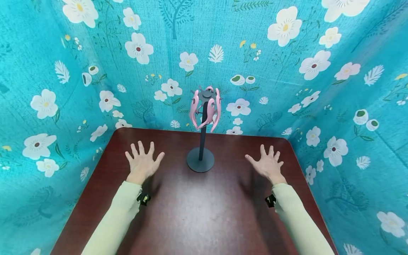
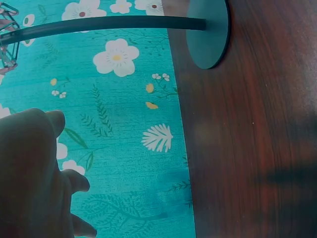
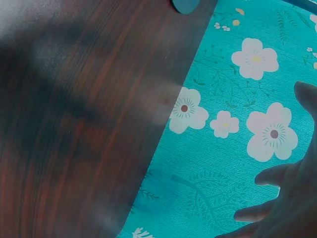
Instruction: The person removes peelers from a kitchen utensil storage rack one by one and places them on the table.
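A dark stand (image 1: pixel 202 144) with a round base (image 1: pixel 200 164) rises from the far middle of the table. Around its spoked top hang several curved pink pieces (image 1: pixel 210 109), whose kind I cannot make out. To the left of the stand, my left hand (image 1: pixel 142 164) is held with fingers spread, touching nothing. My right hand (image 1: pixel 267 163) mirrors it on the other side, fingers spread and holding nothing. The left wrist view shows the stand's post (image 2: pixel 109 23) beyond the left hand (image 2: pixel 29 173). Only an edge of the base (image 3: pixel 185 5) appears in the right wrist view.
The dark red-brown wooden table (image 1: pixel 194 212) has rounded far corners. Blue flowered cloth (image 1: pixel 178 42) hangs close behind it and along both sides. A dark device (image 1: pixel 143 199) sits at the left wrist, another dark device (image 1: pixel 270 200) at the right.
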A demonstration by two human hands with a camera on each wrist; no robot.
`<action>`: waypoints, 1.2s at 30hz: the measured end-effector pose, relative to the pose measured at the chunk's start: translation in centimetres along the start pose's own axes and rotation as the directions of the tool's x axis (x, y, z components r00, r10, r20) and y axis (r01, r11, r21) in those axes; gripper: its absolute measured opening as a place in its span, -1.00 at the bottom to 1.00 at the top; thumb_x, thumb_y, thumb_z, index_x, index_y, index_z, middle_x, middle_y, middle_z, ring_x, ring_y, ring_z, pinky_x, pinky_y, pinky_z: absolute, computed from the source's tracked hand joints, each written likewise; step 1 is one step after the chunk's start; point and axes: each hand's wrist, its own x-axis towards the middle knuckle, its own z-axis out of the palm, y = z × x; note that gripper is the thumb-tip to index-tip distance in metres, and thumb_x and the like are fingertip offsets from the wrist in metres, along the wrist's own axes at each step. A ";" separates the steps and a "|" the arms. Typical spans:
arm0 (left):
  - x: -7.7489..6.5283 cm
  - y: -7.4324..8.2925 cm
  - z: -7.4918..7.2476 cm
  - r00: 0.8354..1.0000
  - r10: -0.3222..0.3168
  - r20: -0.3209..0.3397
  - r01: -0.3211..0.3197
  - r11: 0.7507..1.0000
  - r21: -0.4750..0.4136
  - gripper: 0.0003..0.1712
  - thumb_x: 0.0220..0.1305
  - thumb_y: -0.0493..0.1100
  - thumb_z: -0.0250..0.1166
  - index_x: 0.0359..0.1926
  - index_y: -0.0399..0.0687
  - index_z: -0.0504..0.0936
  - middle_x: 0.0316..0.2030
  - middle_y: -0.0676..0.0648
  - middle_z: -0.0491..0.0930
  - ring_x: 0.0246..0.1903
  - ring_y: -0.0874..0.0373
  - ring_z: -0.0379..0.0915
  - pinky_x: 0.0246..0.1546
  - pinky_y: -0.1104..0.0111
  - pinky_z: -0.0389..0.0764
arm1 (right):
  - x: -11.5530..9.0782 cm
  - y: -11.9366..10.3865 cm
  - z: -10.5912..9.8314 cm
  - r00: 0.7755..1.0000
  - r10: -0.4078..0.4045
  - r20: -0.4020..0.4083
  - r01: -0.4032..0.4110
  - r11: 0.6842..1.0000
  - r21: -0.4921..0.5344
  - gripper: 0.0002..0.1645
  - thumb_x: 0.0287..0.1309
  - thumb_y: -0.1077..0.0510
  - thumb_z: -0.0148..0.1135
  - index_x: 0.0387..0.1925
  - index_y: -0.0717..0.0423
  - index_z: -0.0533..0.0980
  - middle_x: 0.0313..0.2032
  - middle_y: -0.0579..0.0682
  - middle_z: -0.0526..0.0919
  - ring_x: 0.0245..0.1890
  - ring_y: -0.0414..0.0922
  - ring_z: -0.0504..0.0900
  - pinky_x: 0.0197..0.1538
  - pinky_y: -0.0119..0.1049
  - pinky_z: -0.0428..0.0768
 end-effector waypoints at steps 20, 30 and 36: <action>-0.6 1.8 -0.8 0.998 0.042 -0.049 -0.043 0.999 -0.010 -0.22 0.36 0.21 -0.06 0.39 -0.21 0.16 0.19 -0.41 0.28 0.10 -0.32 0.25 -0.03 -0.18 0.36 | -0.8 -0.7 0.1 0.999 -0.036 -0.032 0.037 0.999 0.020 0.20 0.10 -0.56 -0.17 0.39 0.32 0.02 0.28 0.44 0.08 0.23 0.39 0.10 0.10 0.32 0.25; -1.2 2.5 -1.1 0.990 0.108 -0.093 -0.111 0.994 -0.019 -0.47 0.36 0.07 0.04 0.10 -0.27 0.51 -0.07 -0.29 0.56 -0.14 -0.16 0.53 -0.20 -0.03 0.53 | -1.4 -2.6 -0.9 0.985 -0.132 -0.112 0.143 0.986 0.090 -0.50 0.26 -0.13 0.09 -0.08 0.23 0.54 -0.20 0.17 0.65 -0.27 0.11 0.62 -0.18 0.08 0.53; -1.4 3.0 -1.2 0.983 0.146 -0.113 -0.152 0.987 -0.049 -0.59 0.34 0.04 0.08 -0.05 -0.18 0.59 -0.20 -0.20 0.61 -0.23 -0.10 0.55 -0.29 0.02 0.55 | -1.8 -5.1 -2.1 0.962 -0.187 -0.199 0.219 0.963 0.155 -0.73 0.26 0.00 0.12 -0.28 0.11 0.59 -0.53 -0.04 0.61 -0.57 -0.08 0.52 -0.42 -0.12 0.49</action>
